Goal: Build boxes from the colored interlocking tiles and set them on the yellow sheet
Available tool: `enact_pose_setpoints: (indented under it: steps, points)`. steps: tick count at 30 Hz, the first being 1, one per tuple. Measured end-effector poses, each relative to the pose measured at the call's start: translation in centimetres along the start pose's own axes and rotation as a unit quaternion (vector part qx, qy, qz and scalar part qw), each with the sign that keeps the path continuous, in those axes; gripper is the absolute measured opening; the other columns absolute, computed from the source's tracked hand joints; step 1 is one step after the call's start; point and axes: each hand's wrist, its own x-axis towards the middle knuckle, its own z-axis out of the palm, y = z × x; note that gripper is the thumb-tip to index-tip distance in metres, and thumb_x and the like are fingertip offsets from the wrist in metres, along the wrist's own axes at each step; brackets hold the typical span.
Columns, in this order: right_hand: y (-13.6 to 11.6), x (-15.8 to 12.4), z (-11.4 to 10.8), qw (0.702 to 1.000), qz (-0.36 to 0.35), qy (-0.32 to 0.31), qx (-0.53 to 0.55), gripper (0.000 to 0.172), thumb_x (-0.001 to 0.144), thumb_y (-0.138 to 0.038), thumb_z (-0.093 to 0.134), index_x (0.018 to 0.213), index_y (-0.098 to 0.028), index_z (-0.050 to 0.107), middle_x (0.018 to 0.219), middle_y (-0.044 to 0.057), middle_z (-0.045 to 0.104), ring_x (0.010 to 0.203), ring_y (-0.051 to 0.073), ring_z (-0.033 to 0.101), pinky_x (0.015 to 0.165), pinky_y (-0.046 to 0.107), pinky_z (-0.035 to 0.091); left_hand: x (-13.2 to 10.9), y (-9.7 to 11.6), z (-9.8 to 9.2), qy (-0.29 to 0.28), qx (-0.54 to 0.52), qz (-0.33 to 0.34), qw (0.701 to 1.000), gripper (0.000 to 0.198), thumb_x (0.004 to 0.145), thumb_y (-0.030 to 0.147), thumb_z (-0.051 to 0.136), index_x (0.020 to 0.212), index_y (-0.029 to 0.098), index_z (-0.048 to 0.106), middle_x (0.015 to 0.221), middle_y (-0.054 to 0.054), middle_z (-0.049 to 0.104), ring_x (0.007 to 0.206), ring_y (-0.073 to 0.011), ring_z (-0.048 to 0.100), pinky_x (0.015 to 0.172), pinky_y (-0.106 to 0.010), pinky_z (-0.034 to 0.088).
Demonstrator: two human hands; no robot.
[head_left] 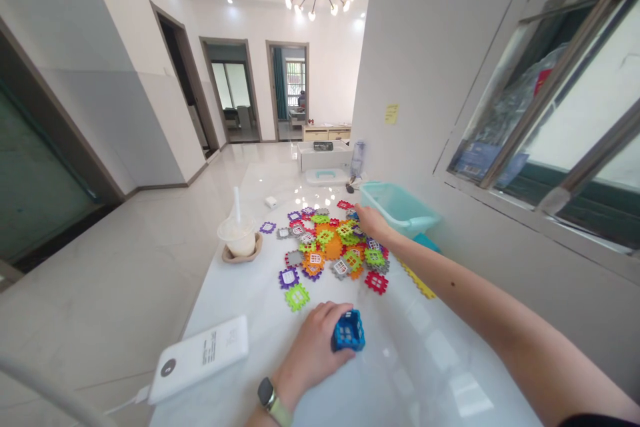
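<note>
My left hand (323, 339), with a watch on its wrist, is closed around a small blue open-topped cube (349, 330) built of interlocking plastic tiles. The cube is at the near part of the white table (400, 373). My right hand (373, 223) reaches to the far right side of a pile of coloured interlocking tiles (333, 243). A blue tile (353, 215) shows right by its fingers, which are partly hidden, so its grip is unclear. Green, orange, red, purple and grey tiles with window cut-outs lie scattered between the hands.
A drink cup with a straw (239, 237) stands in a cardboard holder at the left edge. Nearer lies a white power bank (200, 357) with a cable. A turquoise basin (397, 208) sits against the wall, beside a yellow strip (419, 280).
</note>
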Motion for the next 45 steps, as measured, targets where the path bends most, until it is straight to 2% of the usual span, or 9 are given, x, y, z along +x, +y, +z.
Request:
enact_pose_setpoints:
  steps: [7, 12, 17, 20, 23, 27, 31, 37, 45]
  points:
    - [-1.1, -7.8, -1.2, 0.99, -0.125, 0.052, 0.034, 0.027, 0.088, -0.004, 0.049, 0.111, -0.015, 0.056, 0.102, 0.011, 0.066, 0.095, 0.023, 0.062, 0.079, 0.031, 0.047, 0.2, -1.5, -1.1, 0.094, 0.029, -0.008, 0.995, 0.069, 0.071, 0.01, 0.072, 0.134, 0.028, 0.049, 0.131, -0.007, 0.05, 0.124, -0.0271, 0.048, 0.111, -0.044, 0.037]
    - [-1.1, -17.9, 1.3, 0.955, -0.284, -0.015, 0.089, 0.023, 0.086, -0.004, 0.046, 0.094, -0.021, 0.058, 0.086, 0.005, 0.065, 0.08, 0.019, 0.061, 0.07, 0.028, 0.046, 0.1, -1.5, -2.3, 0.14, 0.043, 0.007, 0.989, 0.07, 0.074, 0.009, 0.065, 0.138, 0.024, 0.043, 0.136, -0.011, 0.046, 0.13, -0.0285, 0.044, 0.115, -0.047, 0.034]
    - [-1.5, -23.1, 3.8, 0.911, -0.375, -0.07, 0.155, 0.018, 0.092, -0.025, 0.053, 0.108, -0.021, 0.06, 0.113, 0.013, 0.066, 0.099, 0.028, 0.06, 0.084, 0.041, 0.051, 0.0, -1.2, -3.0, 0.136, 0.044, 0.009, 0.99, 0.053, 0.073, 0.008, 0.066, 0.123, 0.022, 0.053, 0.127, -0.01, 0.054, 0.124, -0.0279, 0.05, 0.111, -0.045, 0.039]
    - [-1.9, -23.6, 3.7, 0.901, -0.384, -0.085, 0.183, 0.058, 0.081, -0.058, 0.067, 0.123, -0.019, 0.059, 0.129, 0.019, 0.059, 0.115, 0.037, 0.054, 0.097, 0.053, 0.045, 0.1, -1.2, -3.0, 0.131, 0.04, 0.018, 0.99, 0.042, 0.075, 0.005, 0.061, 0.113, 0.022, 0.055, 0.125, -0.009, 0.056, 0.123, -0.0261, 0.052, 0.11, -0.043, 0.041]
    - [-2.0, -22.9, 2.7, 0.882, -0.396, -0.1, 0.236, 0.083, 0.068, -0.07, 0.072, 0.13, -0.018, 0.056, 0.137, 0.021, 0.052, 0.124, 0.04, 0.048, 0.104, 0.058, 0.038, 0.0, -1.2, -3.0, 0.116, 0.042, 0.021, 0.992, 0.042, 0.075, 0.001, 0.055, 0.112, 0.022, 0.055, 0.131, -0.009, 0.054, 0.127, -0.0254, 0.051, 0.111, -0.043, 0.04]
    - [-2.5, -20.4, 1.8, 0.881, -0.38, -0.071, 0.272, 0.06, 0.089, -0.046, 0.061, 0.141, -0.021, 0.047, 0.147, 0.018, 0.043, 0.13, 0.032, 0.045, 0.107, 0.05, 0.04, -0.2, -1.0, -2.7, 0.069, 0.035, 0.037, 0.996, 0.051, 0.071, -0.002, 0.051, 0.115, 0.023, 0.052, 0.14, -0.009, 0.05, 0.133, -0.0262, 0.046, 0.113, -0.045, 0.037]
    - [-3.5, -18.3, 2.9, 0.887, -0.397, -0.021, 0.235, 0.04, 0.095, -0.019, 0.052, 0.134, -0.027, 0.056, 0.143, 0.012, 0.049, 0.124, 0.027, 0.05, 0.103, 0.046, 0.045, -0.3, -1.1, -2.2, 0.041, 0.03, 0.048, 0.998, 0.047, 0.071, 0.008, 0.07, 0.11, 0.021, 0.049, 0.135, -0.012, 0.05, 0.13, -0.0288, 0.046, 0.109, -0.044, 0.039]
    - [-4.6, -18.5, 5.3, 0.884, -0.391, 0.009, 0.257, 0.022, 0.092, -0.013, 0.056, 0.108, -0.023, 0.067, 0.127, 0.012, 0.06, 0.11, 0.024, 0.056, 0.09, 0.038, 0.052, 0.2, -1.9, -1.7, 0.019, 0.026, 0.019, 0.999, 0.06, 0.057, 0.032, 0.093, 0.086, 0.022, 0.041, 0.111, -0.006, 0.056, 0.103, -0.025, 0.056, 0.086, -0.035, 0.046]
    - [-5.2, -18.0, 5.6, 0.879, -0.405, 0.015, 0.251, 0.018, 0.093, -0.013, 0.054, 0.097, -0.021, 0.069, 0.125, 0.012, 0.062, 0.112, 0.024, 0.057, 0.089, 0.036, 0.053, 0.3, -2.3, -2.2, 0.018, 0.025, 0.022, 0.999, 0.06, 0.058, 0.031, 0.093, 0.083, 0.023, 0.039, 0.109, -0.003, 0.055, 0.102, -0.0229, 0.055, 0.084, -0.032, 0.044]
